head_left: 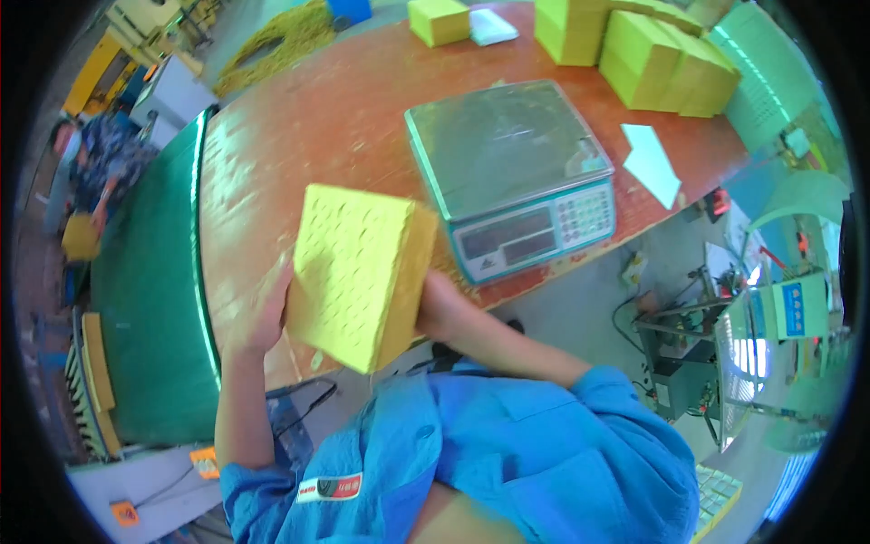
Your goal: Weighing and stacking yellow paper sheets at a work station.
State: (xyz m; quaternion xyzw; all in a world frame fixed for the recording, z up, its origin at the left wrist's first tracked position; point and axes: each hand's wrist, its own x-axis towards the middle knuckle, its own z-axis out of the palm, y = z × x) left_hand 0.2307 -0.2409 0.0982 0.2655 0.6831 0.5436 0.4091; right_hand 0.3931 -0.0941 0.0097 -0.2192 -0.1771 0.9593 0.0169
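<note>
A thick yellow block (pixel 352 263) is held up, tilted, in front of my body, above the near edge of the red-brown table. Rows of small curved marks cover its broad face, and its side is plain. My left hand (pixel 265 313) grips it along the left edge, fingers partly hidden. On the other side my right hand (pixel 437 301) holds it, its fingers out of sight behind the block. Just right of the block stands a weighing scale (pixel 512 150) with a flat metal pan, a display and a keypad; nothing lies on the pan.
More yellow blocks (pixel 666 68) are stacked at the table's back right, another (pixel 439 22) at the far edge by a white pad (pixel 492 27). White paper (pixel 651 165) lies right of the scale. A green conveyor belt (pixel 149 308) borders the table's left; a co-worker (pixel 113 163) is beyond it.
</note>
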